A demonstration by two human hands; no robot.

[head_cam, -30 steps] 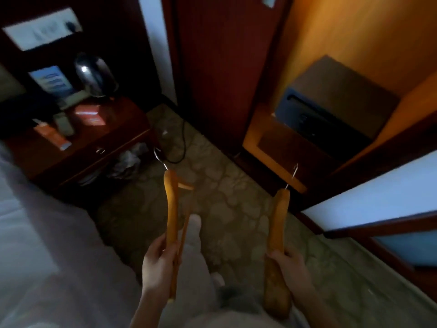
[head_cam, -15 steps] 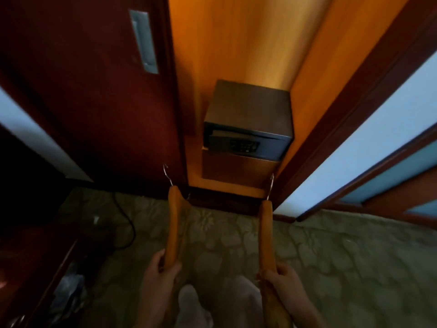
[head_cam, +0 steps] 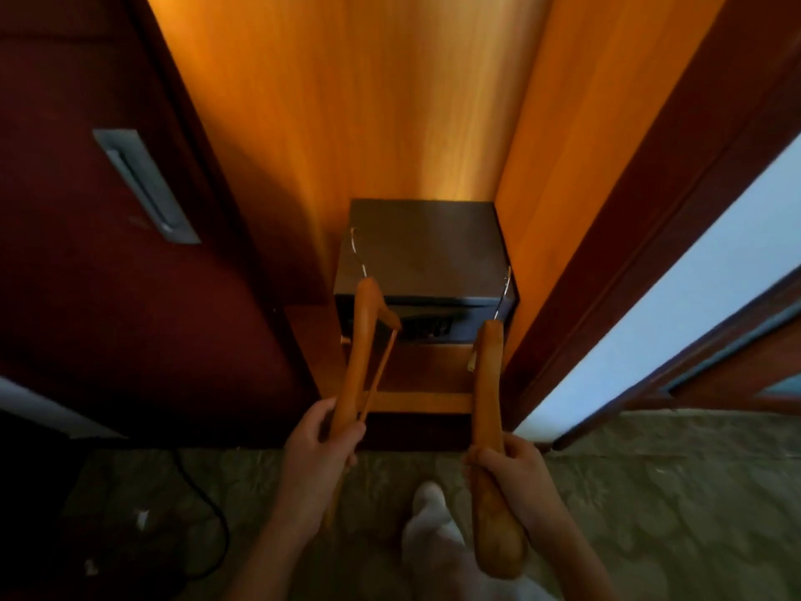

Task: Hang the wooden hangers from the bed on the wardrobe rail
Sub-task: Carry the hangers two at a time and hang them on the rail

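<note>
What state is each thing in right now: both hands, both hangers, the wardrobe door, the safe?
left hand: closed around the left hanger
right hand: closed around the right hanger
left hanger: held, hook up, not hung
right hanger: held, hook up, not hung
wardrobe door: slid open
safe: door appears shut
wardrobe rail: out of view

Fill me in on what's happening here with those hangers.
A person stands at an open wardrobe, holding one curved wooden hanger in each hand. The left hand grips the left wooden hanger, the right hand grips the right wooden hanger; both metal hooks point up toward the wardrobe interior. Inside, a dark box-shaped safe sits on a wooden shelf. The rail is not in view, and neither hanger has been hung yet.
</note>
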